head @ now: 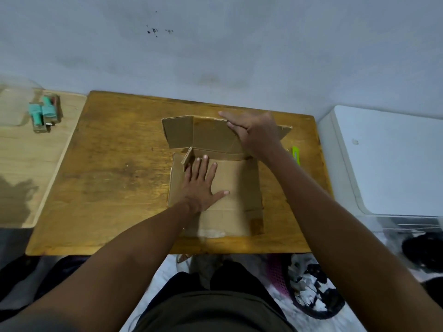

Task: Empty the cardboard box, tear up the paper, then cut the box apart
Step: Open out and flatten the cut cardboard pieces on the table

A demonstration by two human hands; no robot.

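On the table (107, 188) lies the box (215, 178), opened flat. Left hand (201, 183) presses it with spread fingers; right hand (254, 133) lies flat on the far flap, gripping nothing. Light, stiff card; best held by the edges.

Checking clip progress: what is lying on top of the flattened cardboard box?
Only the hands: the left hand lies flat on the cardboard box, and the right hand presses its far panel. Whatever is beneath the cardboard is covered.

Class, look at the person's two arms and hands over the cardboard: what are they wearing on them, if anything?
Nothing. The left hand and right hand are bare, with no gloves, rings, or watch visible. Both forearms are uncovered; no sleeves show in the frame.
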